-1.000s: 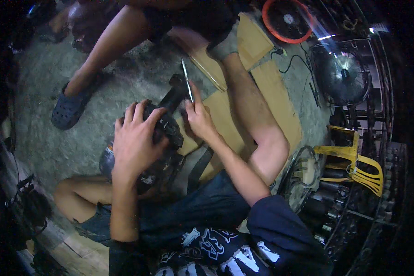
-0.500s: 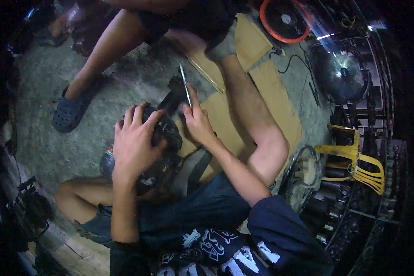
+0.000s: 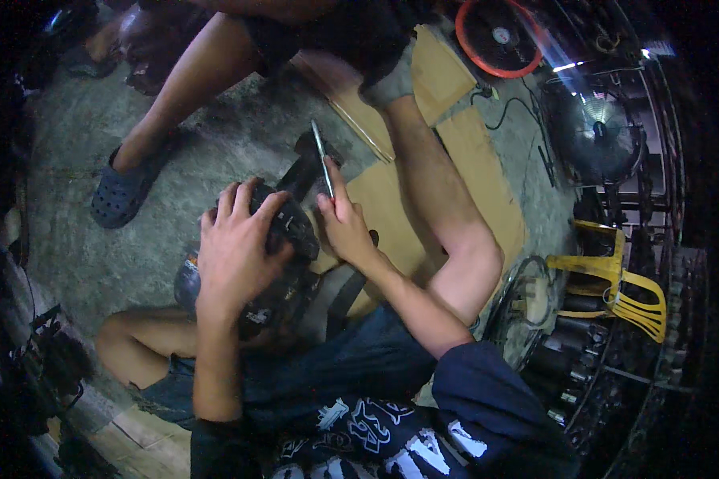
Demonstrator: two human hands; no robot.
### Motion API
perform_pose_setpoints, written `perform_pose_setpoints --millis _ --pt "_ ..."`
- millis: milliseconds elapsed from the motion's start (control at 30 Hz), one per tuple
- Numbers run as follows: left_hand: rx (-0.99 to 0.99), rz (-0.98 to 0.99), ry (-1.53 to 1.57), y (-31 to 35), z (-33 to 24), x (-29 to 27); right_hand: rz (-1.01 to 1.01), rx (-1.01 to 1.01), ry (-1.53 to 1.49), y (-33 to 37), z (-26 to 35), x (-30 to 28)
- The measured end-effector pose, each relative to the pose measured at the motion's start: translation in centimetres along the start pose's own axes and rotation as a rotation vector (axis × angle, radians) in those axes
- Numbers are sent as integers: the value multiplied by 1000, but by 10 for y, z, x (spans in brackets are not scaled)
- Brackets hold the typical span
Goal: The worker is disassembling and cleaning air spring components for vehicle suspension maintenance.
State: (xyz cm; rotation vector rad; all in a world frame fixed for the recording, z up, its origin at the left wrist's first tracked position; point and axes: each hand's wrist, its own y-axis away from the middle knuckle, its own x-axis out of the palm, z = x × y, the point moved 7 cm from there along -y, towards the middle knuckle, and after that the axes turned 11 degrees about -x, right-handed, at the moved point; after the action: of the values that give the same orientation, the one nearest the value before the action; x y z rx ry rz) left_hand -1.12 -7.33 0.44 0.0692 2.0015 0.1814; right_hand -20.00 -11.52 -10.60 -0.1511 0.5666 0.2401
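Note:
My left hand [image 3: 238, 254] lies over the top of a black, rounded machine part [image 3: 297, 233], its fingers curled round the far edge. The part rests between my legs, its underside hidden. My right hand [image 3: 348, 227] is closed round a slim silver metal rod [image 3: 321, 148], with the forefinger stretched along it. The rod's tip points away from me. Below the rod a dark bar [image 3: 302, 172] reaches out from the machine part over the floor. A small dark end [image 3: 373, 237] shows behind my right hand; I cannot make out what it belongs to.
Cardboard sheets [image 3: 487, 172] lie on the concrete floor [image 3: 72, 263]. Another person's leg [image 3: 188, 84], in a dark clog [image 3: 124, 191], is opposite. At right stand a fan [image 3: 599, 132] and a yellow plastic chair [image 3: 615, 267]; an orange-rimmed round object [image 3: 499, 36] is at far right.
My right hand and the rod have shifted slightly toward me, to the right. My left hand stays on the machine part.

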Motion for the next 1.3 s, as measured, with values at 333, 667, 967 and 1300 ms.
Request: perform_pose_setpoints --millis 333,667,967,1300 --pt "18 -5 36 1 0 1 -29 8 -64 -14 8 -7" --pt "19 -4 50 2 0 -1 11 45 -31 -12 0 -4" --pt "23 -10 42 1 -1 -2 12 -47 35 1 4 2" --pt "34 -19 36 3 -1 -2 66 127 -51 -13 -3 0"
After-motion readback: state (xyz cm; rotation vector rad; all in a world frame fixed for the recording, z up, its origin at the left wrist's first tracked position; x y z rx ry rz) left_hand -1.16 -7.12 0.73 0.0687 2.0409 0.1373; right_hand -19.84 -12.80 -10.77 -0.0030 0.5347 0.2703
